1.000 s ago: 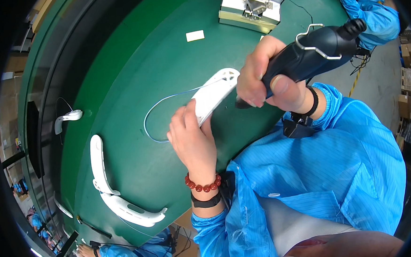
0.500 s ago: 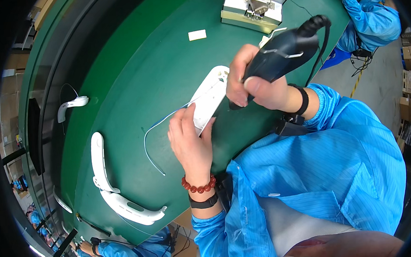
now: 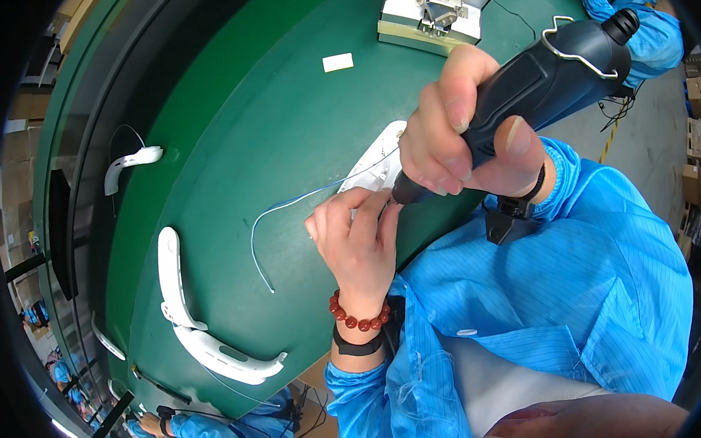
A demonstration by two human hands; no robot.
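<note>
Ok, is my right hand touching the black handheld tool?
Touching: the head view shows the right hand wrapped around the black handheld tool, gripping its body.

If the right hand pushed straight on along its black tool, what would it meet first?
Probably the fingertips of the left hand, right by the tip of the black tool; depth is unclear.

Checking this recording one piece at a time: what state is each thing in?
Right hand: closed around the black tool.
Black tool: held slanting, tip beside the left hand.
Left hand: fingers bent, grip unclear.
White part: partly hidden by the hands.
Blue wire: curved, one end loose.
Two white curved pieces: lying end to end.
Pale card: lying flat.
</note>
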